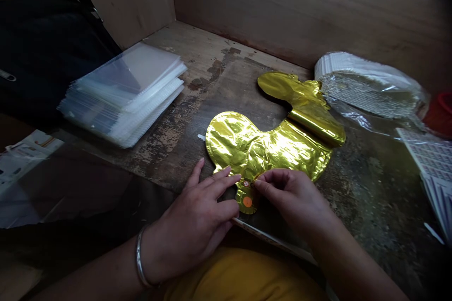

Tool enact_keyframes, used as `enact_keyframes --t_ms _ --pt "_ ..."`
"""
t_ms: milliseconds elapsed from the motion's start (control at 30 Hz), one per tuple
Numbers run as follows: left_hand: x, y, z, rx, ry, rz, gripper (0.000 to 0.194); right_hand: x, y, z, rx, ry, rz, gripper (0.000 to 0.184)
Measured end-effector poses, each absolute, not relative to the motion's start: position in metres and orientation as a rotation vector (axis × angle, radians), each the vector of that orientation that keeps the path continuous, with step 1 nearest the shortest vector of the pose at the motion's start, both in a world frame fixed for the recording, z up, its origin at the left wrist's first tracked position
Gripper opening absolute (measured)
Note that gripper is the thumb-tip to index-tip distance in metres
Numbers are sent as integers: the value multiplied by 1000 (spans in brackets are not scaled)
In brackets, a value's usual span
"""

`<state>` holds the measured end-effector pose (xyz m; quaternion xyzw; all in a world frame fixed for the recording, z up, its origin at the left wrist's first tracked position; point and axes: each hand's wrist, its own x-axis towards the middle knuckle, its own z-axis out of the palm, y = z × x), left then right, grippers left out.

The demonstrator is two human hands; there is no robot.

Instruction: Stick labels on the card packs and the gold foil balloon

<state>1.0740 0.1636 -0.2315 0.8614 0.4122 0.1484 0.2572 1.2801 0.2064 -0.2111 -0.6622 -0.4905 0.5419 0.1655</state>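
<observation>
A flat, shiny gold foil balloon (268, 148) lies on the worn wooden table, its far part folded over. Its short tab (243, 204) points toward me and bears an orange round mark and a small printed symbol. My left hand (210, 202) rests with fingers spread at the balloon's near-left edge, fingertips beside the tab. My right hand (287, 190) pinches at the right side of the tab's base, thumb against index finger. Whatever sits between those fingertips is too small to make out.
A stack of clear plastic sleeves (130, 94) stands at left, near a black bag (45, 51). At right are a plastic-wrapped white bundle (367, 87), a red object (439, 115) and printed sheets (429, 160). Wooden panels (300, 9) close off the back.
</observation>
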Motion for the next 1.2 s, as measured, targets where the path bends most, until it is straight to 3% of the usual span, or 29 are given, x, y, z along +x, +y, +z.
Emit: enact_keyframes --t_ms 367,633,733,833,967,1100,1200 --pt "1078 167 -218 2405 1085 302 20 1278 205 -213 -1942 -1587 1445 28" --pt "1079 168 -214 2346 1072 319 23 1289 204 -212 -2163 -2076 717 36" --pt "1079 167 -215 2334 1085 326 22 1303 201 -213 -2198 -2033 531 23" --pt "1078 167 -216 2327 1082 334 21 1306 192 -217 -1893 -2097 174 16" --pt "1077 167 -216 2326 1083 340 18 1303 180 -226 -1237 -2505 148 29" --pt "1075 163 -220 2348 1069 371 17 1317 175 -223 -1376 -2407 -76 26" --pt "1073 155 -228 2402 1095 514 13 1320 173 -217 -1194 -2499 7 32"
